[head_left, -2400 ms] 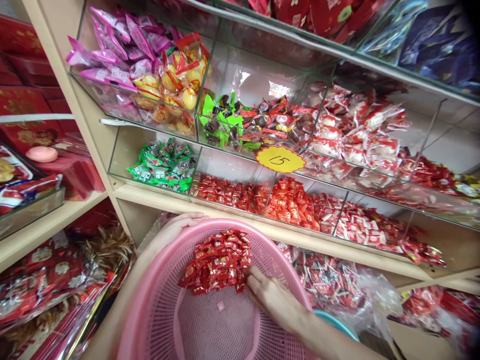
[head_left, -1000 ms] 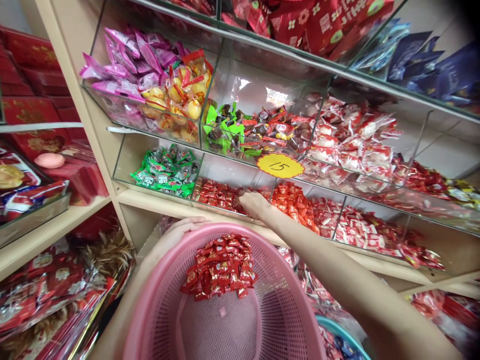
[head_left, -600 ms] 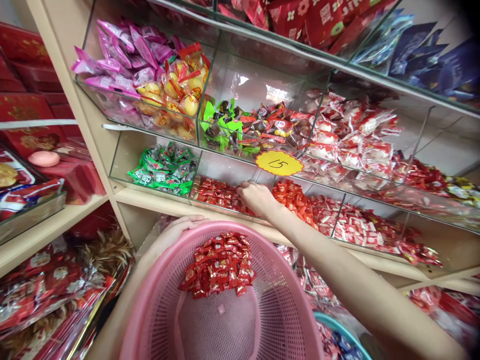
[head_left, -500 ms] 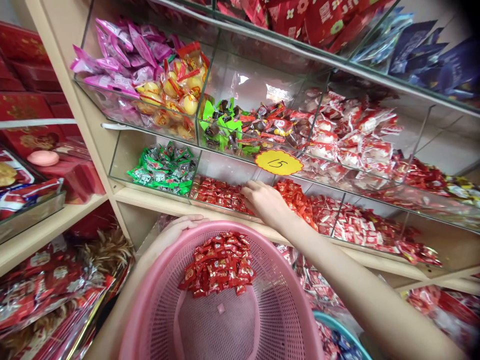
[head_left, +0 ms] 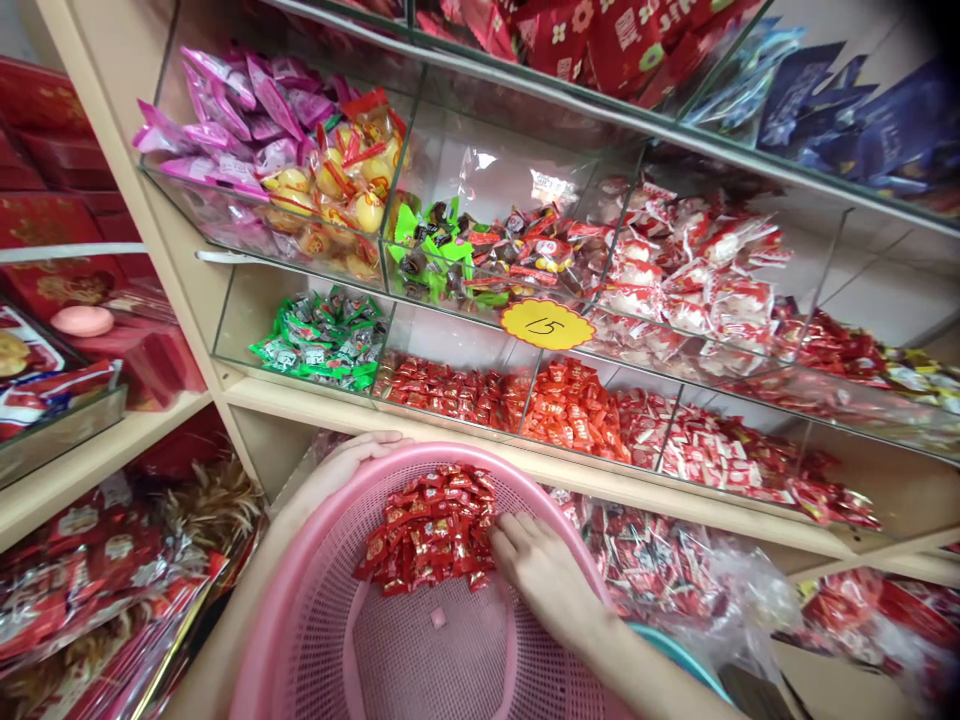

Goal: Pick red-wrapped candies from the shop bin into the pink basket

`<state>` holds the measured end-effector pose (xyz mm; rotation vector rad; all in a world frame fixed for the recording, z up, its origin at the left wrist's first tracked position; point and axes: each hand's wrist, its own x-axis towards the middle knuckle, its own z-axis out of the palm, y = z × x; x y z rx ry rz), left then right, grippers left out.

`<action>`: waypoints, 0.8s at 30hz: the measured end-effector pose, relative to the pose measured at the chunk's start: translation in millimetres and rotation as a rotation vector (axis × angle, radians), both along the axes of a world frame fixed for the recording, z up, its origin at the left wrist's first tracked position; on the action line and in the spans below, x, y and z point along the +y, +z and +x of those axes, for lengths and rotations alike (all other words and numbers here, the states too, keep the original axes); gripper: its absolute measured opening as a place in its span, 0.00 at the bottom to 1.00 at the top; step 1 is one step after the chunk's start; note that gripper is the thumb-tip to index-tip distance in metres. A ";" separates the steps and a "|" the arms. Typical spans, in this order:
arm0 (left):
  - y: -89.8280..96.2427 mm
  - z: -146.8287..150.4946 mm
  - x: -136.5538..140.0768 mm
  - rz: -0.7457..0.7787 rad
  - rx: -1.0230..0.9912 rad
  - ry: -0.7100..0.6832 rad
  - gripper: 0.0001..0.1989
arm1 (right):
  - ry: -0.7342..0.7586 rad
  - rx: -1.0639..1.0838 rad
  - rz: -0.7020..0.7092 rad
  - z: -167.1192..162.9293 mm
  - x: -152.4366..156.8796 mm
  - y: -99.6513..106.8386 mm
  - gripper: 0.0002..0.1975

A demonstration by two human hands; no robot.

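A pink plastic basket point(head_left: 555, 484) with perforated sides is tilted toward me. Red-wrapped candies point(head_left: 431, 535) lie heaped against its far side. My left hand point(head_left: 352, 460) grips the far left rim, its fingers laid over the edge. Inside the basket, my right hand point(head_left: 529, 555) is at the right edge of the heap, fingers curled down. What its fingertips hold, if anything, is hidden. Just beyond the basket, a clear shelf compartment holds similar red candies point(head_left: 450, 390), beside orange-red packets point(head_left: 574, 410).
Above hangs a yellow "15" tag point(head_left: 547, 324) on the upper clear bin. Green-wrapped sweets point(head_left: 322, 338) fill the lower left compartment. A wooden shelf edge point(head_left: 300, 402) runs behind the basket. At lower right are a teal basket rim point(head_left: 686, 655) and bagged candies point(head_left: 660, 555).
My right hand has come down and back from the shelf compartment of red candies into the pink basket. My left hand stays on the rim.
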<state>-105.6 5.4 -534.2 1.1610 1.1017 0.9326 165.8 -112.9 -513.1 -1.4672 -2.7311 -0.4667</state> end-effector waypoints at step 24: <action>-16.7 -2.5 13.3 0.072 0.057 -0.021 0.20 | -0.156 0.006 -0.047 -6.3 8.9 -8.2 0.03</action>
